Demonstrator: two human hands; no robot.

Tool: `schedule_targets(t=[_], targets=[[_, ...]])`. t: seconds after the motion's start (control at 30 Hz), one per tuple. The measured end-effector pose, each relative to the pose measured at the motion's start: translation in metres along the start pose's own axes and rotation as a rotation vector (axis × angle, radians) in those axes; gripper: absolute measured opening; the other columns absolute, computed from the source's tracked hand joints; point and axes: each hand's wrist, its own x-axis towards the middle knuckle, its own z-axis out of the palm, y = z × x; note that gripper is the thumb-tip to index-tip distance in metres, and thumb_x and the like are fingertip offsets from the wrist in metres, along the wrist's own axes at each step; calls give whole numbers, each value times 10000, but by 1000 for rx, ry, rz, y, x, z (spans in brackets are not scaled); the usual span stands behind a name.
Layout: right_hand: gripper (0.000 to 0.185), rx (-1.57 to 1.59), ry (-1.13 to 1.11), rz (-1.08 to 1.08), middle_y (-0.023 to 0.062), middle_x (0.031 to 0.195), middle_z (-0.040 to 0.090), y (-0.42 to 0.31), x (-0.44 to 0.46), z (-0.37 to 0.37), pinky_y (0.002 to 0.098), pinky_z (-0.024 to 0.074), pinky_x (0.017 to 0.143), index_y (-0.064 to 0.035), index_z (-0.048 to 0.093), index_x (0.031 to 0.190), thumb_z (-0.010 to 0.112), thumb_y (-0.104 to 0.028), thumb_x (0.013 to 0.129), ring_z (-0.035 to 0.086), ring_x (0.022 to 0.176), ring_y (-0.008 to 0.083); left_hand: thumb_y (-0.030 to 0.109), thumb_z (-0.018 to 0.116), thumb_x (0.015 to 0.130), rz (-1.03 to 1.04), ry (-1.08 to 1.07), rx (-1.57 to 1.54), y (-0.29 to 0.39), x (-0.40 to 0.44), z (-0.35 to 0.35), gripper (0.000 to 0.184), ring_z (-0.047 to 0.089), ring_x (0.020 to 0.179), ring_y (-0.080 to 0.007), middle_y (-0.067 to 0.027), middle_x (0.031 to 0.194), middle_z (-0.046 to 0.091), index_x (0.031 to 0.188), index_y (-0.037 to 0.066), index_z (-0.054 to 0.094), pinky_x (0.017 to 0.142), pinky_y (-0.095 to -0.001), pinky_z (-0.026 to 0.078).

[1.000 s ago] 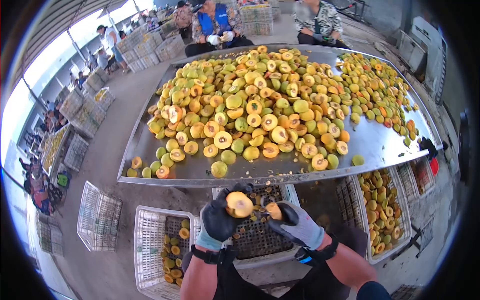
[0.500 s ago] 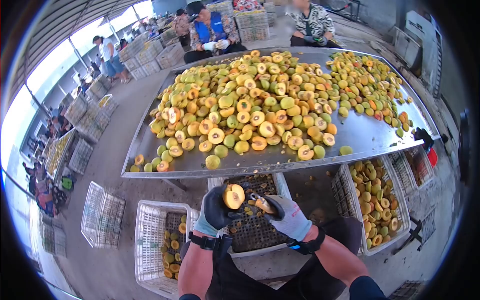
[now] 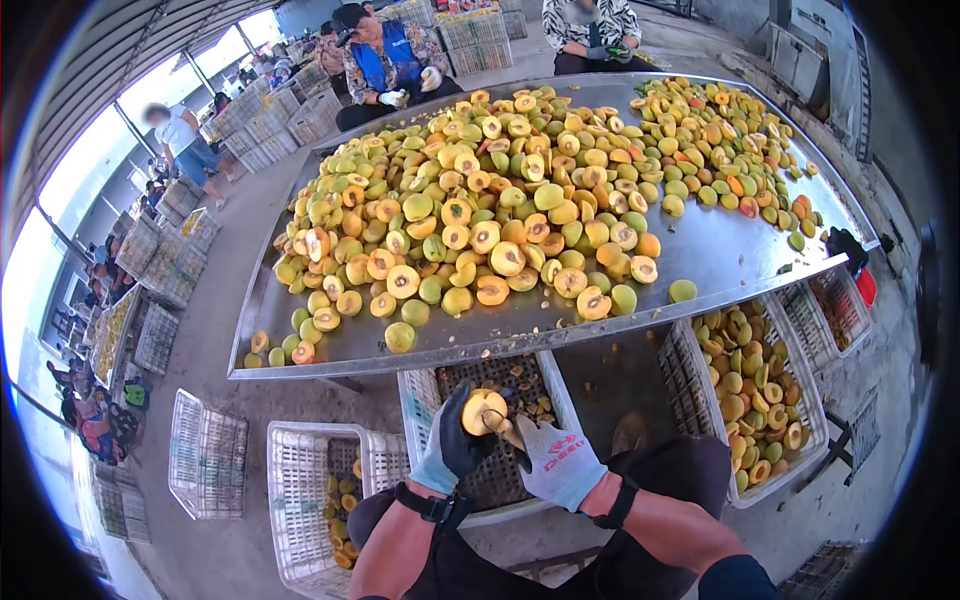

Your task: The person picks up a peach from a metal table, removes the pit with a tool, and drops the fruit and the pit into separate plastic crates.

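Tool (image 3: 507, 430) now against the fruit half (image 3: 483, 407) within left fingers (image 3: 456, 412).

upper left: standing person (image 3: 180, 138), stacked crates (image 3: 268, 128), ribbed roof (image 3: 100, 62) | far right: red object (image 3: 866, 287)

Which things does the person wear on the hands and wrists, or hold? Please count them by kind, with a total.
Gloves: 2 (left glove, right glove)
Wristbands: 2 (left wristband, right wristband)
Cut fruit: 1
Tool: 1
Total: 6
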Motion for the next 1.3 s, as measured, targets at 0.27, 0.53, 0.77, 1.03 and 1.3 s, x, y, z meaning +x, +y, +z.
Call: schedule_targets(t=[0.27, 0.53, 0.77, 1.03, 1.3], targets=[[324, 13, 90, -14, 197, 894, 619, 3, 3, 25, 439, 514, 676, -14, 544, 1047, 578, -208, 790, 639, 782, 357, 78, 849, 611, -14, 22, 28, -13, -7, -2, 640, 645, 967, -195, -88, 1055, 649, 1163, 27, 528, 870, -341, 514], [347, 23, 54, -29, 202, 895, 620, 0, 4, 33, 448, 505, 678, -15, 543, 1055, 588, -183, 754, 634, 785, 370, 47, 811, 570, -96, 22, -320, 29, 2, -10, 492, 648, 916, -217, -79, 1005, 675, 1036, 43, 655, 838, -344, 506], [363, 99, -21, 19, 220, 864, 617, 0, 7, 34, 456, 498, 674, -1, 536, 1056, 593, -166, 738, 623, 767, 392, 25, 791, 600, -152, 79, -278, 20, -2, -9, 456, 650, 917, -221, -94, 1019, 677, 1031, 38, 642, 824, -341, 504], [347, 110, -124, 41, 231, 858, 632, 6, 5, 30, 459, 505, 682, 21, 529, 1061, 564, -126, 749, 633, 790, 405, 14, 764, 628, -123, -4, -291, 9, -1, -5, 426, 651, 888, -206, -98, 1005, 690, 1032, 28, 631, 805, -331, 512], [370, 155, -223, 59, 264, 886, 625, 4, 11, 29, 466, 509, 718, 45, 503, 1082, 545, -118, 753, 629, 818, 422, 73, 760, 719, -105, -5, -286, 1, -1, 2, 359, 652, 849, -170, -101, 963, 699, 1033, 24, 593, 757, -329, 527]])
